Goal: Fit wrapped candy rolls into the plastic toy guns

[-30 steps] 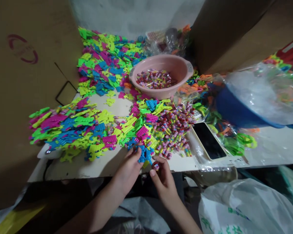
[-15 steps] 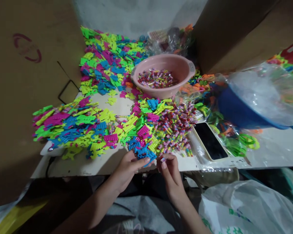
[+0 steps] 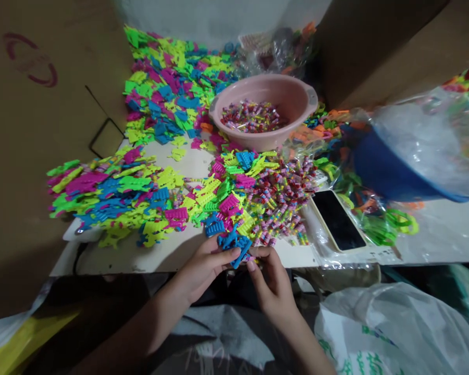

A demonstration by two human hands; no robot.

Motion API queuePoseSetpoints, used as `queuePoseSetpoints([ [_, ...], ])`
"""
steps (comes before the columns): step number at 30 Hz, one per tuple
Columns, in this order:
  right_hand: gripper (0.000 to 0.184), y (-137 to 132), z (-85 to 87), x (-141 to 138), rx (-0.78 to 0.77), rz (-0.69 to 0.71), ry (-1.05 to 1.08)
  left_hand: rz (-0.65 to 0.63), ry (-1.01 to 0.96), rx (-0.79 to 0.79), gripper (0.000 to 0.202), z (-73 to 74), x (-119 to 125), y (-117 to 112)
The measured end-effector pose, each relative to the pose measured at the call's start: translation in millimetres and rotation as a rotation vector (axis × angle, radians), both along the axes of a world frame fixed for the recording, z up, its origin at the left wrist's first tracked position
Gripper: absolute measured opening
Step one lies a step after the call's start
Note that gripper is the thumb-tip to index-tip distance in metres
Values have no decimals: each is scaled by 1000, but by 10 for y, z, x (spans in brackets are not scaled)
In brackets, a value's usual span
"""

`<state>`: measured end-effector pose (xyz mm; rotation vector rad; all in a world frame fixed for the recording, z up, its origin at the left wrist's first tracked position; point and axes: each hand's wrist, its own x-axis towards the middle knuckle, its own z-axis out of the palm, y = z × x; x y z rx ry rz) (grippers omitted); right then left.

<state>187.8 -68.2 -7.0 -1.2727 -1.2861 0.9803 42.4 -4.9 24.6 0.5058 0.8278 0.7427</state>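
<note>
Nearer to the left hand (image 3: 205, 268) than 1 second ago, the right hand (image 3: 275, 278) now almost meets it at the front edge of a white worktop (image 3: 445, 229). Left thumb and fingers are closed around a blue plastic piece (image 3: 234, 242). Right thumb and forefinger pinch a small wrapped roll (image 3: 252, 259), mostly hidden, beside the blue piece; whether these 2 touch is unclear. Beyond the hands lie bright plastic pieces (image 3: 133, 198) and, further right, a pile of wrapped rolls (image 3: 283, 198), with a phone (image 3: 338, 220) nearby. Behind stands a pink basin (image 3: 254, 138).
</note>
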Motion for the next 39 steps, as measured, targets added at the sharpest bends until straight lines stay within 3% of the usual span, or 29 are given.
queuePoseSetpoints([
  [14, 8, -12, 15, -12, 117, 26, 127, -91, -40, 23, 27, 31, -31, 8],
  [22, 12, -23, -7, 22, 134, 15, -26, -29, 248, 274, 32, 23, -109, -9],
  [27, 16, -37, -25, -4, 210, -18, -191, 10, 283, 319, 32, 70, -80, -45],
  [33, 18, -43, 34, -29, 310, 13, -172, 15, 184, 298, 36, 43, -105, -114],
  [39, 15, -19, 91, -51, 286, 66, -58, 26, 27, 103, 41, 11, -158, -124],
])
